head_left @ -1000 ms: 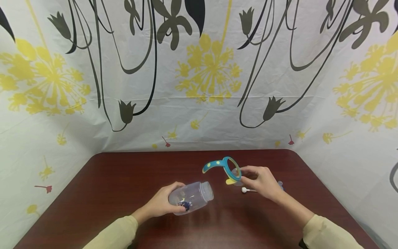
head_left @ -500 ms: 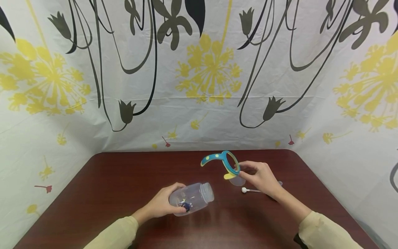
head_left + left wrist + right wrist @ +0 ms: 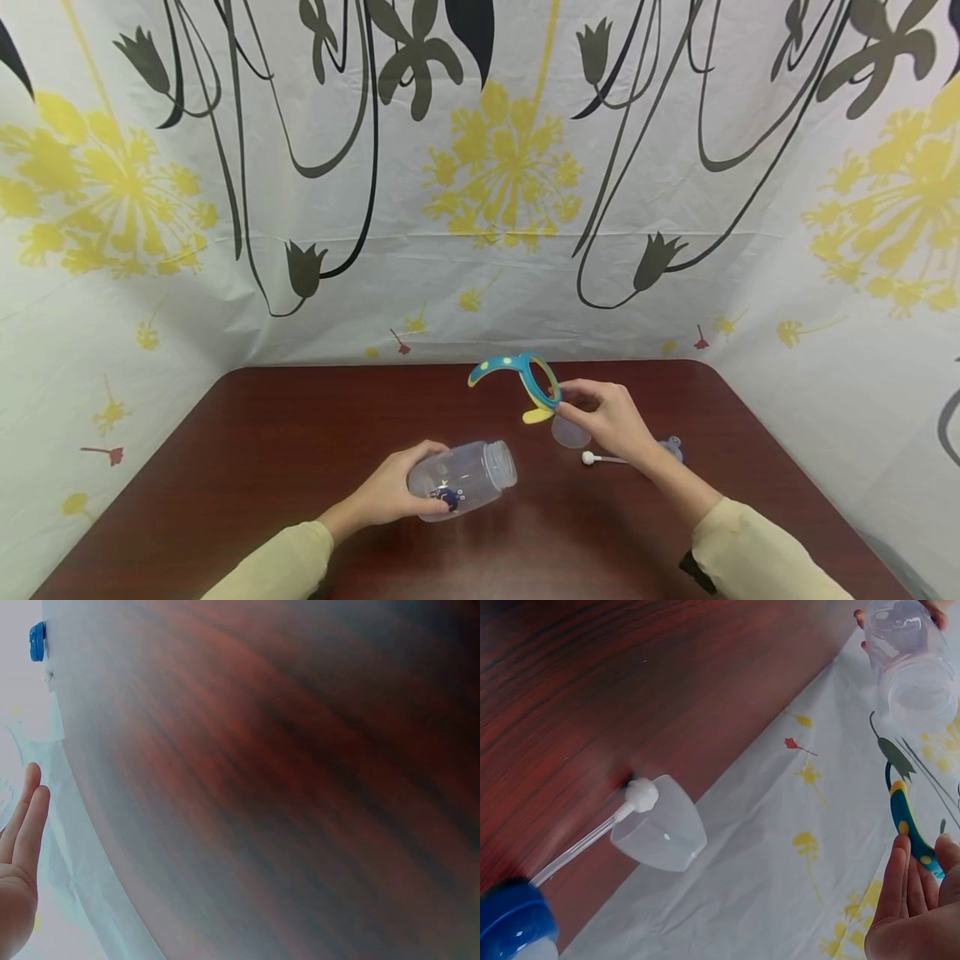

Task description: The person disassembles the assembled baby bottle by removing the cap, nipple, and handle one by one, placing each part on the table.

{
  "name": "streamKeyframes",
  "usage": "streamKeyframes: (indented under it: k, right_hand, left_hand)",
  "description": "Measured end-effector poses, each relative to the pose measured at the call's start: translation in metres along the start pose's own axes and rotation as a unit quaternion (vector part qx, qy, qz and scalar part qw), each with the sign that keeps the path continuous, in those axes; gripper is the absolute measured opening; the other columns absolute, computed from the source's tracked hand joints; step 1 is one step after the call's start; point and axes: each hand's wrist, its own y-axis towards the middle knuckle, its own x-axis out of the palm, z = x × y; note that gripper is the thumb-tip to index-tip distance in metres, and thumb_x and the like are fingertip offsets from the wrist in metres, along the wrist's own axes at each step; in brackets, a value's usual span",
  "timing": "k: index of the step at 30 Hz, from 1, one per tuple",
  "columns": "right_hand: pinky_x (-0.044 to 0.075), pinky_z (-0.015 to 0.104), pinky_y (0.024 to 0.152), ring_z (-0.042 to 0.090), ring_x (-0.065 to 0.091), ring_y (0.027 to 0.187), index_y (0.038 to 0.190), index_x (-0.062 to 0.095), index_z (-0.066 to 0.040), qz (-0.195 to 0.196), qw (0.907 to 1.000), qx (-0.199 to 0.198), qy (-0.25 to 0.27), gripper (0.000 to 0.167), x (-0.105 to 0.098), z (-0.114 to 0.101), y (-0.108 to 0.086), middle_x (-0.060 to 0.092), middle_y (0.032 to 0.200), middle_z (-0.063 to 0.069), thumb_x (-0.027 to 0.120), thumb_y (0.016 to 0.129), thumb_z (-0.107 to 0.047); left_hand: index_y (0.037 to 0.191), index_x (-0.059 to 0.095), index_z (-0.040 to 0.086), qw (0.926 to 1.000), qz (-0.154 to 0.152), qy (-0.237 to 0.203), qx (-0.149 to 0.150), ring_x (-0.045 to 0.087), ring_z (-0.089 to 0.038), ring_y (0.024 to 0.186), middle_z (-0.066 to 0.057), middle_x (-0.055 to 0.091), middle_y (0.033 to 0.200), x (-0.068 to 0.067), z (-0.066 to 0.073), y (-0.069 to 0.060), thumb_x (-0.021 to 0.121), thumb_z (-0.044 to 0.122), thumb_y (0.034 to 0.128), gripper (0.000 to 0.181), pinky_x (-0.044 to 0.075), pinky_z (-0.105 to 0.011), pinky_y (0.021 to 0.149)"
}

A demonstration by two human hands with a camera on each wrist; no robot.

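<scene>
My left hand (image 3: 393, 485) grips a clear plastic baby bottle (image 3: 472, 477) by its body, thumb over a dark blue print. The bottle lies tilted, its uncapped threaded neck facing right. Up and to the right, my right hand (image 3: 611, 417) pinches the ring of a teal bottle handle (image 3: 504, 363) with yellow spots and yellow tips. Handle and bottle are apart. In the right wrist view the right fingers hold the handle (image 3: 904, 823) near the frame's edge. The left wrist view shows only part of the left hand (image 3: 28, 832), with two fingers extended.
A translucent cup-shaped cover (image 3: 572, 432) stands on the dark red table (image 3: 360, 400), just below the right hand. A straw with a white ball end (image 3: 642, 795) runs to a blue lid (image 3: 514, 919), partly behind the right forearm. Patterned white cloth (image 3: 480, 292) surrounds the table.
My right hand has moved up and left, carrying the bottle handle. More of the translucent cover and the blue lid shows now. The left hand and bottle have barely shifted.
</scene>
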Motion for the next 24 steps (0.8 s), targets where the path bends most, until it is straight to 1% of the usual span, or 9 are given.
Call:
streamKeyframes:
  k: [3, 8, 10, 11, 15, 18, 24]
  right_hand:
    - [0.048, 0.027, 0.062, 0.007, 0.061, 0.070, 0.099, 0.065, -0.011, 0.001, 0.9999, 0.002, 0.014, 0.021, 0.004, -0.001, 0.004, 0.064, 0.083, -0.007, 0.066, 0.080, -0.018]
    - [0.048, 0.028, 0.062, 0.019, 0.062, 0.069, 0.099, 0.063, -0.003, -0.001, 0.9996, 0.014, 0.024, 0.020, 0.008, -0.026, 0.009, 0.064, 0.082, 0.003, 0.064, 0.080, -0.007]
    - [0.048, 0.028, 0.062, 0.023, 0.062, 0.070, 0.099, 0.062, 0.002, -0.001, 0.9995, 0.016, 0.025, 0.020, 0.009, -0.035, 0.010, 0.064, 0.082, 0.007, 0.064, 0.079, -0.003]
    - [0.048, 0.028, 0.062, 0.022, 0.062, 0.070, 0.099, 0.062, 0.003, -0.001, 0.9995, 0.016, 0.027, 0.020, 0.011, -0.034, 0.010, 0.064, 0.082, 0.007, 0.064, 0.079, -0.003]
    - [0.047, 0.027, 0.061, 0.015, 0.061, 0.069, 0.099, 0.063, 0.002, 0.004, 0.9991, 0.023, 0.037, 0.022, 0.020, -0.018, 0.014, 0.064, 0.080, 0.003, 0.065, 0.080, -0.008]
    - [0.047, 0.027, 0.060, 0.012, 0.061, 0.067, 0.099, 0.064, -0.002, 0.007, 0.9986, 0.030, 0.042, 0.023, 0.027, -0.003, 0.016, 0.064, 0.078, -0.002, 0.066, 0.079, -0.014]
    - [0.047, 0.029, 0.057, 0.019, 0.061, 0.066, 0.098, 0.064, -0.006, 0.015, 0.9983, 0.028, 0.049, 0.023, 0.036, 0.006, 0.018, 0.063, 0.077, -0.003, 0.066, 0.080, -0.020]
  left_hand:
    - [0.113, 0.051, 0.008, 1.0000, 0.000, 0.000, -0.002, 0.053, -0.020, 0.083, -0.004, 0.057, 0.095, 0.000, 0.000, 0.000, 0.074, 0.024, 0.0667, 0.054, 0.042, -0.029, 0.068]
    - [0.114, 0.051, 0.009, 1.0000, -0.003, -0.004, -0.006, 0.053, -0.019, 0.083, -0.003, 0.056, 0.095, 0.000, 0.000, 0.000, 0.074, 0.025, 0.0672, 0.054, 0.042, -0.029, 0.068]
    - [0.113, 0.051, 0.009, 1.0000, -0.002, -0.002, -0.004, 0.053, -0.019, 0.083, -0.003, 0.057, 0.095, 0.000, 0.000, 0.000, 0.074, 0.025, 0.0670, 0.054, 0.042, -0.028, 0.068]
    - [0.113, 0.051, 0.009, 1.0000, -0.002, -0.002, -0.003, 0.053, -0.019, 0.083, -0.003, 0.057, 0.095, 0.000, -0.001, 0.000, 0.074, 0.025, 0.0670, 0.054, 0.042, -0.028, 0.068]
    - [0.113, 0.051, 0.009, 1.0000, 0.000, 0.002, 0.001, 0.053, -0.018, 0.083, -0.002, 0.057, 0.095, 0.000, -0.001, 0.000, 0.074, 0.025, 0.0666, 0.054, 0.042, -0.028, 0.068]
    - [0.113, 0.051, 0.009, 1.0000, -0.001, 0.001, -0.001, 0.053, -0.018, 0.083, -0.002, 0.057, 0.095, 0.000, -0.002, 0.000, 0.074, 0.025, 0.0669, 0.054, 0.042, -0.029, 0.069]
    - [0.113, 0.051, 0.010, 1.0000, -0.001, 0.005, -0.001, 0.053, -0.018, 0.083, -0.001, 0.057, 0.095, 0.000, -0.002, 0.000, 0.074, 0.026, 0.0670, 0.054, 0.042, -0.030, 0.069]
